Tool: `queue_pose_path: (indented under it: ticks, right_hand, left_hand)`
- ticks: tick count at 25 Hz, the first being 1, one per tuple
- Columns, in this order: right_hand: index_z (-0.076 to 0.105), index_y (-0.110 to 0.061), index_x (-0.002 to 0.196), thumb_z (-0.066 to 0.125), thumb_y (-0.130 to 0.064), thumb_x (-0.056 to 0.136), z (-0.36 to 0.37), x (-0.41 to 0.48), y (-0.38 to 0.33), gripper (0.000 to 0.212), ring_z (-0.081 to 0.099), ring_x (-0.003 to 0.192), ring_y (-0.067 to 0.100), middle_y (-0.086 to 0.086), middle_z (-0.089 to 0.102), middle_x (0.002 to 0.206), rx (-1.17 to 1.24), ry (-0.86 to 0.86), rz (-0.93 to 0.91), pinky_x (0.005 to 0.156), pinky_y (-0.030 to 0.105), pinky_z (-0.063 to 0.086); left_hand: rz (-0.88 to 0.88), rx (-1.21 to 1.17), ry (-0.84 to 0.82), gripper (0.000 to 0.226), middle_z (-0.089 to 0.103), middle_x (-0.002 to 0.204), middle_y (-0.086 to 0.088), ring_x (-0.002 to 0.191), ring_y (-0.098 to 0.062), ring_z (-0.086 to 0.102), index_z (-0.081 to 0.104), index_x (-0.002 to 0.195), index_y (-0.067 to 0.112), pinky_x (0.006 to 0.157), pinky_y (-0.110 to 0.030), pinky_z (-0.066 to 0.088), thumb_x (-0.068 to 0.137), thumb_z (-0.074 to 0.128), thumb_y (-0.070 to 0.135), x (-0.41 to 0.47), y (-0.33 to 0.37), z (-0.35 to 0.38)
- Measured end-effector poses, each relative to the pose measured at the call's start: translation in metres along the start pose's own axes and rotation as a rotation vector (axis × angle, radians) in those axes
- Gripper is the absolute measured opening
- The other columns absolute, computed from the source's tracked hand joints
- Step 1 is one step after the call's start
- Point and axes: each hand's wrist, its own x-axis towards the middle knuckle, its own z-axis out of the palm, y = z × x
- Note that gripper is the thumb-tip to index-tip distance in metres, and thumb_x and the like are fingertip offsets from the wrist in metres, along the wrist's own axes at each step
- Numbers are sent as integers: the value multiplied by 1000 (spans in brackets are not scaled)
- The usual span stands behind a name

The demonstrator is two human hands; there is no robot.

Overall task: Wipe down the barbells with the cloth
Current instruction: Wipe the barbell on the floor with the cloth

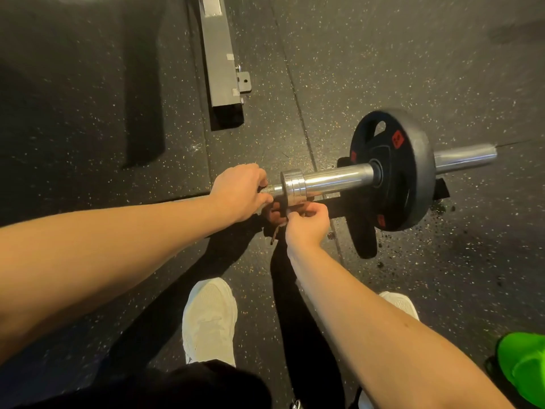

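A chrome barbell (336, 180) lies across the speckled rubber floor, its sleeve carrying a black weight plate (413, 172) with red markings. My left hand (239, 191) is closed around the knurled shaft just left of the sleeve collar (292, 185). A dark brownish cloth (274, 221) hangs under the bar by the collar. My right hand (308, 224) pinches that cloth from below, right under the collar. Most of the shaft to the left is hidden behind my left arm.
A grey steel rack foot (221, 63) with a bolted bracket lies on the floor behind. My white shoes (209, 317) stand below the bar. A bright green object (523, 367) sits at the lower right. A floor mat seam (298, 101) runs diagonally.
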Motion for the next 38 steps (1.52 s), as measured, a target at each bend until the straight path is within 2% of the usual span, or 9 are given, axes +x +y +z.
queue_pose_path:
  ticks: [5,10,13,18,24,28,32,35,38]
  right_hand:
    - [59,-8,114,66,11,90,-25,-14,-3,32,70,89,12,6,70,99,131,-91,97,68,15,56]
    - [61,-15,112,64,7,90,-61,-15,-17,31,62,82,4,-3,65,95,48,-46,-24,59,9,47]
    - [62,-21,109,64,5,90,-64,-10,-25,32,64,88,4,-6,65,99,-16,-70,-84,67,12,45]
    - [62,-31,96,65,5,88,-64,-5,-34,37,68,94,8,-4,69,101,-16,-75,-122,76,18,51]
    - [65,-27,102,66,2,86,-64,1,-39,34,69,95,7,-5,70,103,-90,-64,-210,90,31,59]
    - [66,-26,106,64,-2,90,-62,2,-46,30,63,105,5,-10,66,109,-145,-148,-443,96,22,51]
    - [69,-18,122,62,-7,97,-48,0,-42,28,46,122,0,-14,54,126,-415,-284,-705,100,-2,25]
    - [74,-21,112,60,-12,98,-23,26,-65,21,53,114,9,-10,63,114,-562,-300,-835,103,20,40]
    - [74,-26,110,54,-32,102,12,43,-96,22,59,109,20,-2,67,108,-975,-327,-799,85,39,48]
  left_hand:
    - [-14,-1,-59,51,66,121,-1,105,-23,63,63,125,20,87,-38,53,86,75,50,4,1,-3]
    - [120,-28,-173,108,57,138,-7,120,-29,56,45,145,16,99,-46,49,62,82,73,21,23,-4]
    - [123,-66,-111,90,64,122,-3,105,-24,60,56,130,17,83,-36,48,61,87,66,28,34,9]
    - [114,-148,-144,94,67,126,-5,109,-27,64,53,141,14,79,-28,43,67,86,61,38,27,9]
    - [56,-308,-346,95,65,133,-5,111,-21,62,58,142,12,95,-33,48,68,84,64,55,15,-3]
    - [18,-297,-570,82,65,122,6,106,-15,58,67,132,19,105,-41,44,69,76,72,71,13,-19]
    - [-5,-493,-505,90,55,144,4,128,-18,55,44,153,22,114,-37,40,78,81,56,51,-4,-18]
    - [9,-461,-349,70,61,126,7,110,-11,60,56,138,22,102,-32,48,80,82,49,24,-25,-17]
    - [48,-241,-145,41,66,112,5,99,-13,61,68,121,22,92,-31,50,86,80,40,5,-25,-10]
